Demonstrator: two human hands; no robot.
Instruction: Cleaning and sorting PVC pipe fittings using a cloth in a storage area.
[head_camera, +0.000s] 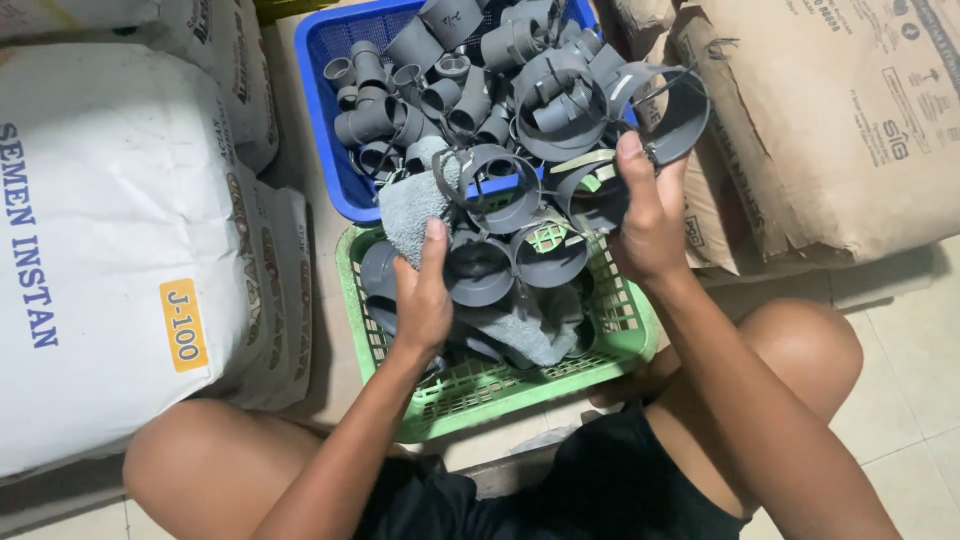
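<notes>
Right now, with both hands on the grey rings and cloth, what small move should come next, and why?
Probably lower the tangled grey ring clamps in the right hand toward the green basket; they hang together over the basket, and the left hand already presses the grey cloth against one.

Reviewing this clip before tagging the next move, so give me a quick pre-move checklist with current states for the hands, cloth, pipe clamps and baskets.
1. Left hand has a grip on the grey cloth: ok, thumb pressed on it.
2. Right hand holds the bunch of grey pipe clamps: ok, fingers closed around the strung rings.
3. Bunch secure: cannot tell, whatever ties it together is hidden.
4. Green basket below the hands has room: ok, bare mesh shows.
5. Blue basket has room: not ok, heaped with grey pipe fittings.
6. Space around baskets: not ok, the white sack and brown sack crowd both sides.
</notes>
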